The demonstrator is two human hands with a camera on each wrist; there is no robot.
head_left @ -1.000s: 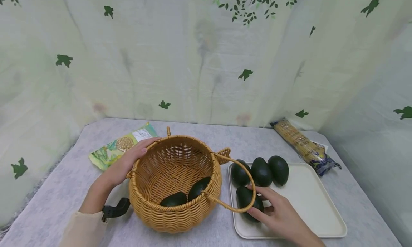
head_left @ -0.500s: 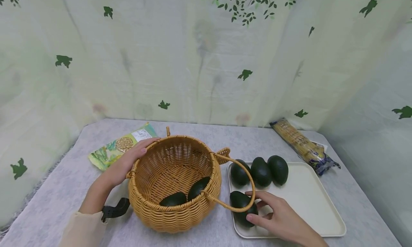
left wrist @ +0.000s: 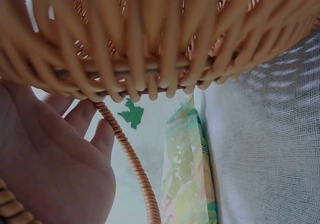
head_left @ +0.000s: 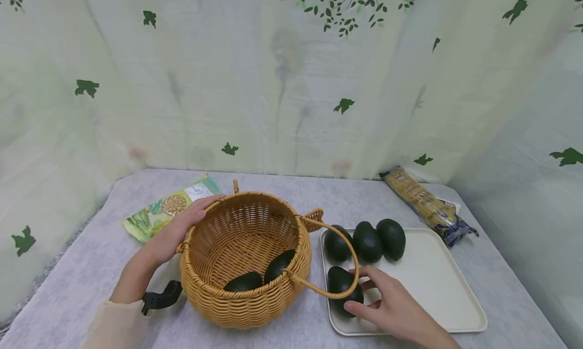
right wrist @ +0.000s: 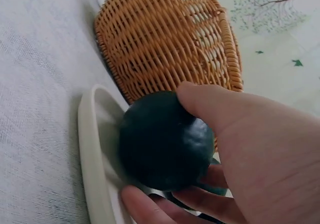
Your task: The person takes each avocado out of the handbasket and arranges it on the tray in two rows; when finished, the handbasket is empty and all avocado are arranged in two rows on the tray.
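My right hand [head_left: 387, 308] holds a dark green avocado [head_left: 338, 279] at the left side of a cream tray [head_left: 432, 283]. In the right wrist view, its thumb and fingers lie round the avocado [right wrist: 162, 139], close over the tray rim. The basket's loop handle passes in front of that avocado in the head view. My left hand [head_left: 175, 232] rests on the left rim of a round wicker basket [head_left: 246, 308], fingers lying along the edge. Inside the basket are two avocados, one [head_left: 244, 281] near the front and another [head_left: 279, 266] at the right wall.
Three more avocados [head_left: 367, 242] stand in a row at the tray's back left. A green bag with a bean picture [head_left: 168, 207] lies behind the left hand. A pack of dry noodles [head_left: 423, 202] lies at the back right. Printed cloth [head_left: 255, 86] hangs behind the table.
The right hand and its avocado have shifted slightly left and toward the near edge of the tray. The left hand and basket keep their places.
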